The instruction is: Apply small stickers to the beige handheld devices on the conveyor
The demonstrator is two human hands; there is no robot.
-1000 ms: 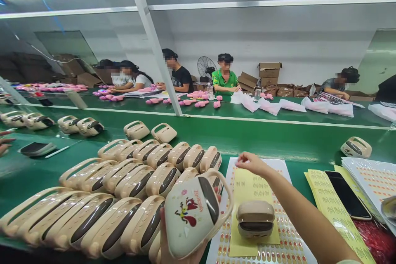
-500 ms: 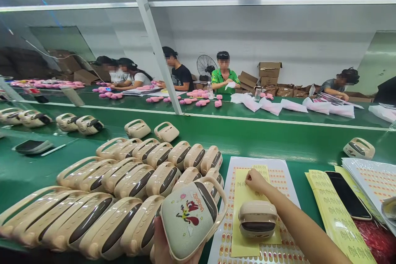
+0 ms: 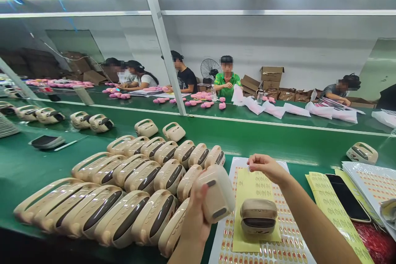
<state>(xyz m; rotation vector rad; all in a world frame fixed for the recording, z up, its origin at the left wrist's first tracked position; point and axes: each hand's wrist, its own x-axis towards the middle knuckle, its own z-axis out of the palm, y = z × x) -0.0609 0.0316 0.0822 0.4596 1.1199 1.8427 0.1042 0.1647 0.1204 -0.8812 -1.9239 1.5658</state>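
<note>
My left hand point(image 3: 198, 210) grips a cream portable speaker point(image 3: 218, 187), its underside with two dark rubber feet facing me. My right hand point(image 3: 262, 166) is raised over the top of a yellow label sheet point(image 3: 244, 243), thumb and finger pinched on a small pale sticker at their tips. Another speaker point(image 3: 258, 216) with a dark front panel stands on that sheet. Beneath lies a white sheet of oval orange stickers point(image 3: 227, 251). Left of my left hand, rows of cream speakers point(image 3: 122, 218) with carrying handles crowd the green bench.
To the right lie more yellow label sheets point(image 3: 337, 218), a black phone point(image 3: 348, 196) and further sticker sheets point(image 3: 371, 181). One speaker point(image 3: 361, 153) sits behind them. A dark pad point(image 3: 46, 142) and white pen point(image 3: 65, 145) lie at left. Several co-workers sit across the green partition point(image 3: 247, 142).
My left hand has turned the speaker from its printed fabric face to its underside and lifted it slightly rightward. My right hand has risen from the yellow sheet with a small sticker.
</note>
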